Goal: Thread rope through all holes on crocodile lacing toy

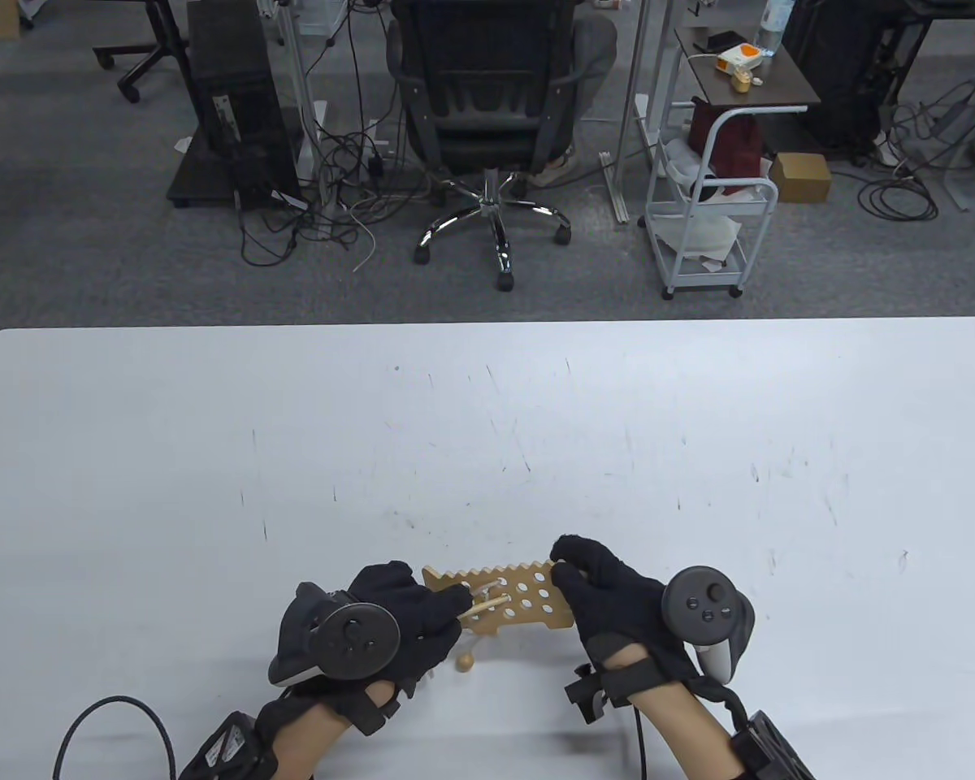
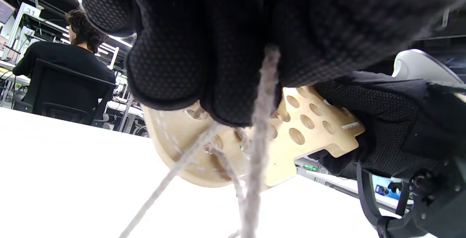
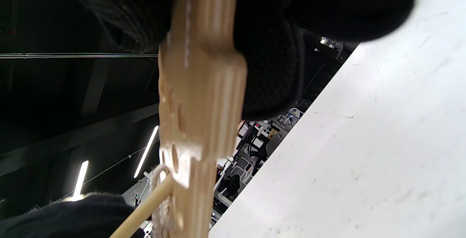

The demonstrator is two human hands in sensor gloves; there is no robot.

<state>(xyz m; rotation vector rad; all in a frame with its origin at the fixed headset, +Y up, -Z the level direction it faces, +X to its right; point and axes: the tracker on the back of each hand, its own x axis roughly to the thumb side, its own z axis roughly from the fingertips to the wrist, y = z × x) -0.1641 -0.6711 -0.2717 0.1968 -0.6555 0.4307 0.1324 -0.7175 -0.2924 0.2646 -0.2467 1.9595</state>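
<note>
The wooden crocodile lacing toy (image 1: pixel 513 595) is held just above the table near its front edge, with rows of round holes in its body. My right hand (image 1: pixel 565 566) grips the toy's right end; in the right wrist view the toy (image 3: pixel 201 85) runs edge-on between my fingers (image 3: pixel 269 70). My left hand (image 1: pixel 458 602) pinches the rope's wooden needle (image 1: pixel 487 603) at the holes on the toy's left part. Pale rope (image 2: pixel 259 132) hangs from my left fingers in front of the toy (image 2: pixel 309 121). A wooden bead (image 1: pixel 465 663) lies on the table below the toy.
The white table (image 1: pixel 487 439) stretches wide beyond the hands. Behind its far edge are an office chair (image 1: pixel 487 122), a white cart (image 1: pixel 703 219) and floor cables. A black cable (image 1: pixel 106 723) loops at the table's front left. A seated person (image 2: pixel 69 56) shows in the left wrist view.
</note>
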